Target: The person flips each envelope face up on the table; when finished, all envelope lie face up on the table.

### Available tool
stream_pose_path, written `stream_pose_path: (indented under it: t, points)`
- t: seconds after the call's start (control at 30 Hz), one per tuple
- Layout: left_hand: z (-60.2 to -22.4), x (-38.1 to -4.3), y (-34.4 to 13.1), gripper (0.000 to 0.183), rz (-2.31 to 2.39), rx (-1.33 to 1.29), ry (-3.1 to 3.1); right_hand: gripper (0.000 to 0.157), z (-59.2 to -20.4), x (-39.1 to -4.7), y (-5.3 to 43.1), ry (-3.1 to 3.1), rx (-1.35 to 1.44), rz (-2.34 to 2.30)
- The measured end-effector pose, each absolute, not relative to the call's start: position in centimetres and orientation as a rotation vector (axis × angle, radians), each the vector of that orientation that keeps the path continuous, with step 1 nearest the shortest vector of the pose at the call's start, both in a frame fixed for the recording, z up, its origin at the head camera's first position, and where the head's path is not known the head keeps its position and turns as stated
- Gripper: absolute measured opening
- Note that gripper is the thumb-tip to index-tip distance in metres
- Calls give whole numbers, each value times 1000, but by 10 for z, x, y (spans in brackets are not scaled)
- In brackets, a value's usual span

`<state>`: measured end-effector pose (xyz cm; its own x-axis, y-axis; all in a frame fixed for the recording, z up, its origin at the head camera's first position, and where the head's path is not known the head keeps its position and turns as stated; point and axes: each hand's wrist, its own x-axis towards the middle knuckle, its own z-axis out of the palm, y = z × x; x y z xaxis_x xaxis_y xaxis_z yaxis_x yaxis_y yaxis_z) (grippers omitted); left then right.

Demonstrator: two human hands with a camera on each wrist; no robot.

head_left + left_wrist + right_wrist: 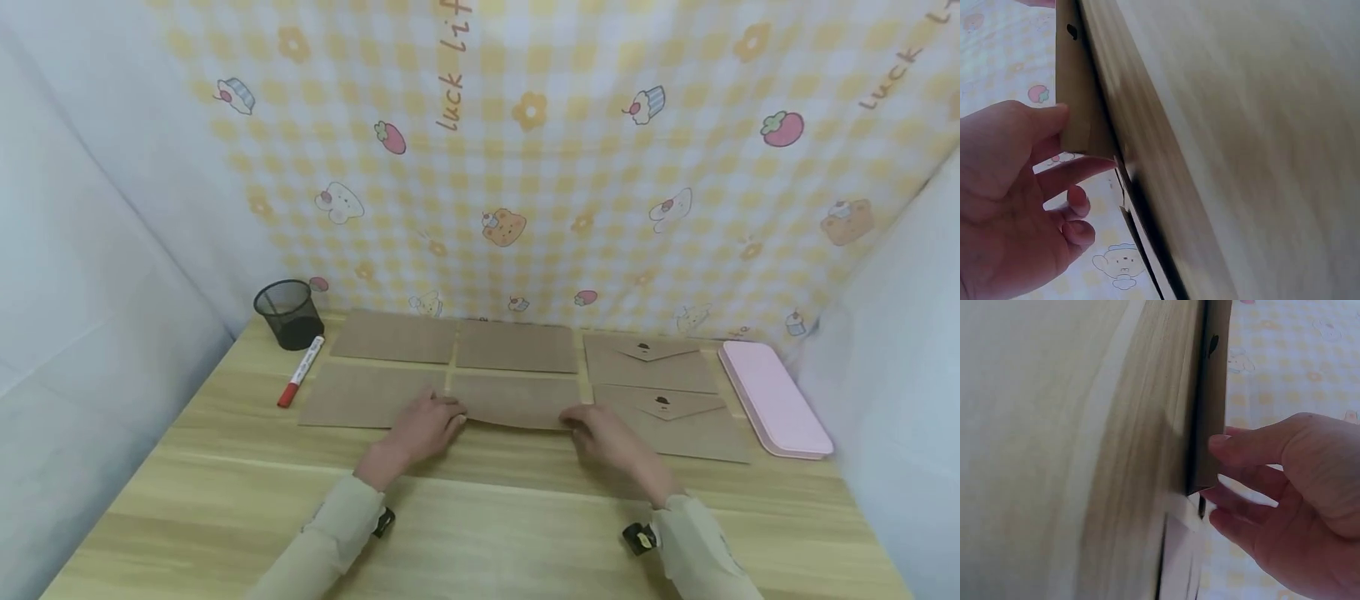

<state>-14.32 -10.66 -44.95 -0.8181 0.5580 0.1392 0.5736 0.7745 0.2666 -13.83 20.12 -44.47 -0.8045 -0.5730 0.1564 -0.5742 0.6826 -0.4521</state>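
Observation:
A brown kraft envelope (517, 400) lies in the front middle place of the laid-out rows, its plain side up. My left hand (427, 425) pinches its near left corner, and my right hand (607, 437) pinches the near right corner. That near edge is lifted a little and bows between the hands. From the left wrist, the thumb (1047, 122) presses on the envelope's underside, where a small black print shows. In the right wrist view the thumb (1235, 449) lies on the same side, with fingers behind.
Plain-side-up envelopes lie behind (517, 347) and to the left (360, 396). Two with hat-printed flaps (652, 358) lie right, beside a pink case (776, 400). At the left are a black mesh pen holder (288, 312) and a red-capped marker (302, 371). A patterned curtain (525, 167) hangs behind.

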Motion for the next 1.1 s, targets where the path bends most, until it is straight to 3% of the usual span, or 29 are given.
stream_pose_path:
  t: [0.4,0.87,1.1]
  points:
    - [-446,-149,-107,23,-856,-666,-2996,8,-454,-142,210,-2783,733,1018]
    - [-456,-154,-111,24,-1136,-533,-2820,12,-450,-138,206,-2549,650,986]
    - [-460,-154,-109,25,-1222,-444,-2705,22,-453,-140,203,-2340,819,865]
